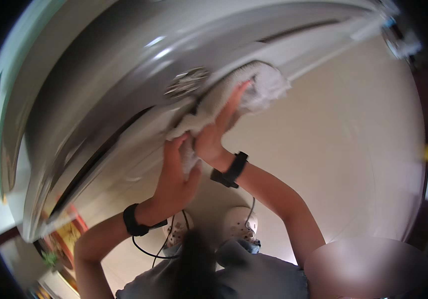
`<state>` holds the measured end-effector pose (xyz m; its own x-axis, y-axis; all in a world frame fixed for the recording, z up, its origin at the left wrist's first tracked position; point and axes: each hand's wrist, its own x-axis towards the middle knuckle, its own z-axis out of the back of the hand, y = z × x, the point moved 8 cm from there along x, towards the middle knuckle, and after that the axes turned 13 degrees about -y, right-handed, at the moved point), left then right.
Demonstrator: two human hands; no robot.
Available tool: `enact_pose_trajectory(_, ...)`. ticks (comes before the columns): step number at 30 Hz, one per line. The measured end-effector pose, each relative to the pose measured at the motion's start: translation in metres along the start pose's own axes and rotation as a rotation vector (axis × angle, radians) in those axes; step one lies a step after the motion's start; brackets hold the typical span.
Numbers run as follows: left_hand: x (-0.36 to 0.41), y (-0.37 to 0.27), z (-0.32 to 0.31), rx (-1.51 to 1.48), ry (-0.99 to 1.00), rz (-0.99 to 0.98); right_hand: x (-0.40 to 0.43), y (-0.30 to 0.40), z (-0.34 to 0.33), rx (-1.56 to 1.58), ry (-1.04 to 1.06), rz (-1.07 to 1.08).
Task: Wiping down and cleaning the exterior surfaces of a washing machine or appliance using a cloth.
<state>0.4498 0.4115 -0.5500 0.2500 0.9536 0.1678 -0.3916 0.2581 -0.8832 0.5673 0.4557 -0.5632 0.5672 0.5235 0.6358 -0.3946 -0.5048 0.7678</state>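
Note:
A whitish, fluffy cloth (pixel 214 98) is bunched along the front edge of a glossy, pale grey and white curved surface (pixel 124 48). My right hand (pixel 216 134) is on the cloth, its fingers stretched up along it towards the bulky far end. Just below and to the left, my left hand (pixel 176 175) has the cloth's lower end between thumb and fingers. Beyond the cloth, a shiny patterned metal piece (pixel 187 82) shows on the grey surface, too blurred to identify. Black bands circle both wrists.
Beige floor (pixel 318 142) spreads to the right and below. My pale clogs (pixel 241 224) stand under my hands, with thin black cables (pixel 154 257) hanging near them. A red and yellow object (pixel 66 231) and green leaves (pixel 50 258) are at lower left. A dark slit (pixel 101 160) runs along the surface's edge.

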Motion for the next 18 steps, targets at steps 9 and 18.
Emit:
enact_pose_trajectory(9,-0.048,-0.02,0.131,0.105,0.129,0.031,-0.127,-0.007,-0.037,0.449,0.621,-0.204)
enact_pose_trajectory(18,-0.075,0.007,0.176,0.133,-0.073,0.207,-0.131,0.112,-0.082,0.123,1.28,0.572)
